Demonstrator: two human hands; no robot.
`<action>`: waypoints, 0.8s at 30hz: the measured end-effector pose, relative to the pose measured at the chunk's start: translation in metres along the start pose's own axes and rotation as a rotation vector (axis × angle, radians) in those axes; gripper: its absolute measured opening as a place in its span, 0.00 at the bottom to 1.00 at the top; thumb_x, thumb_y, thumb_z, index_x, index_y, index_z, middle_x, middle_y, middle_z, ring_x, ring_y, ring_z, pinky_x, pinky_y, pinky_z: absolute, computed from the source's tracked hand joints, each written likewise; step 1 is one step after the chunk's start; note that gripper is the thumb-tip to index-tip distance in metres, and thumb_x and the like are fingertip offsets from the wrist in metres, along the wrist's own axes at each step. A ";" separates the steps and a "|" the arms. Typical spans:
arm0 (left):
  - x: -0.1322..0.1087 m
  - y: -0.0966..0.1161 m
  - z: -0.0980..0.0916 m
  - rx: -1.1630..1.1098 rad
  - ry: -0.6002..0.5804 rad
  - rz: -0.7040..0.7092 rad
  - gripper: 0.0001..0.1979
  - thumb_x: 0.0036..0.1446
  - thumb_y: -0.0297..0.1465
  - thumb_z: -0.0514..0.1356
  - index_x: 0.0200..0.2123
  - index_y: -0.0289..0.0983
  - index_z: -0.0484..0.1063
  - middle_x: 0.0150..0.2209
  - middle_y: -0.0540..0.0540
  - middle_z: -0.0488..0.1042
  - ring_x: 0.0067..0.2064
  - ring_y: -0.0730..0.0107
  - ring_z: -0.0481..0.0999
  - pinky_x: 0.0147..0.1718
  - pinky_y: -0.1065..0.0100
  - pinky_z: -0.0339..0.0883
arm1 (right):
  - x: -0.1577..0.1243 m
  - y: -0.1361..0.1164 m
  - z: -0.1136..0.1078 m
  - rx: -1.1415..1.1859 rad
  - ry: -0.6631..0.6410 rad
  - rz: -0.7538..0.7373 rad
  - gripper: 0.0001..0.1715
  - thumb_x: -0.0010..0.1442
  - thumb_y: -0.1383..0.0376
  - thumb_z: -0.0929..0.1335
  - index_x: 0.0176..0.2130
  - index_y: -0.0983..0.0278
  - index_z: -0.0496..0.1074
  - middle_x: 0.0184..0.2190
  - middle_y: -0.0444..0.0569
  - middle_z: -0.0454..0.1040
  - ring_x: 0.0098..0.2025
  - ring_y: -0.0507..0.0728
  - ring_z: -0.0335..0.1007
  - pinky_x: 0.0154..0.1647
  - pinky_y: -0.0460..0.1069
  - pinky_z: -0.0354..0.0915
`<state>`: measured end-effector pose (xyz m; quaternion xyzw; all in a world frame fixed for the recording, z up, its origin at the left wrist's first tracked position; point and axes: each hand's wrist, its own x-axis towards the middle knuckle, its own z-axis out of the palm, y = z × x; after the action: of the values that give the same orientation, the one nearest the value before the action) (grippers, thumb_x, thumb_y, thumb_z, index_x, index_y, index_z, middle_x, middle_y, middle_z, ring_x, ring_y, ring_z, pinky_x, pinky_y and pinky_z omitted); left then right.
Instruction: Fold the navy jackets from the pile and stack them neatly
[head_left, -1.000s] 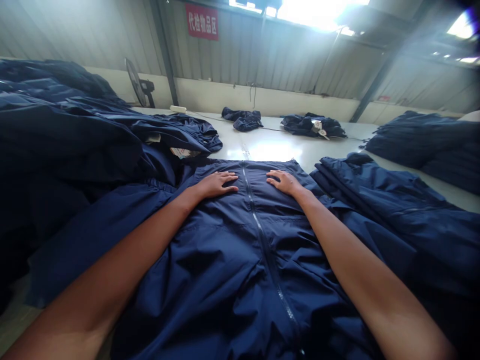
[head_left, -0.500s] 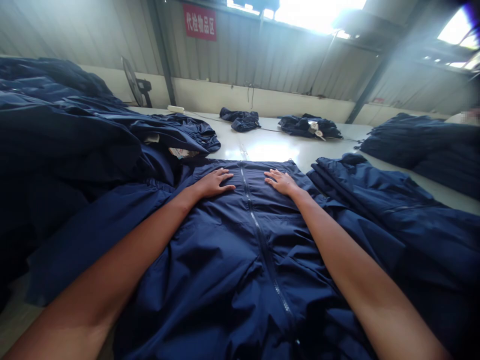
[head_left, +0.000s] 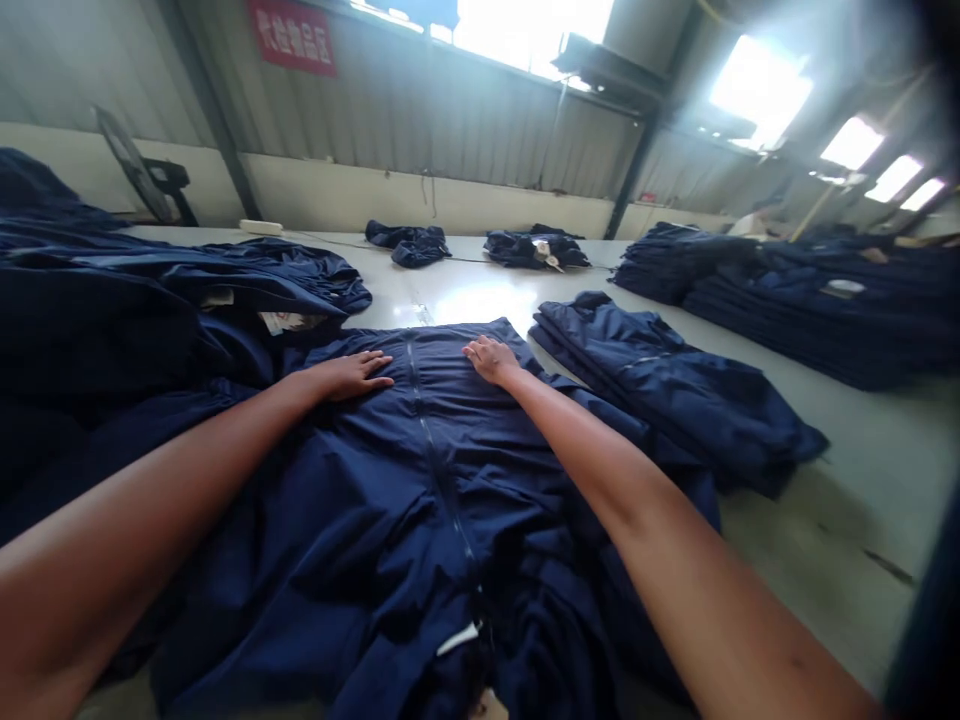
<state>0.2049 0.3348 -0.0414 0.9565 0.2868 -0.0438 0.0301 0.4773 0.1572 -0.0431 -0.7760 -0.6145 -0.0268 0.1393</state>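
Garment (head_left: 352, 500): navy, lies spread across a white table (head_left: 847, 420).
Zipper (head_left: 429, 440): runs mid-front; uneven pressing could drag it crooked.
Left hand (head_left: 350, 377): rests flat on the garment, outstretched.
Right hand (head_left: 492, 358): curls on the garment; whether it grips cannot be told.
Far edge (head_left: 450, 333): a forward push could buckle it.

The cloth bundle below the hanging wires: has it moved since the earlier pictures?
No, the cloth bundle lies in the same place below the hanging wires.

Zipped garment (head_left: 367, 500) cropped (bottom edge), red sign (head_left: 292, 38) blurred
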 end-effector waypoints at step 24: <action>-0.081 0.320 0.060 -0.310 0.235 0.685 0.23 0.76 0.45 0.49 0.67 0.43 0.67 0.69 0.42 0.66 0.72 0.54 0.62 0.72 0.45 0.50 | -0.406 0.079 -0.064 0.104 0.251 0.590 0.45 0.63 0.58 0.70 0.73 0.69 0.58 0.60 0.65 0.75 0.60 0.70 0.75 0.60 0.62 0.71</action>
<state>0.3095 0.0185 -0.0829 0.9794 -0.0445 0.1226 0.1541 0.4625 -0.2589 -0.0826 -0.9032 -0.3415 -0.0493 0.2553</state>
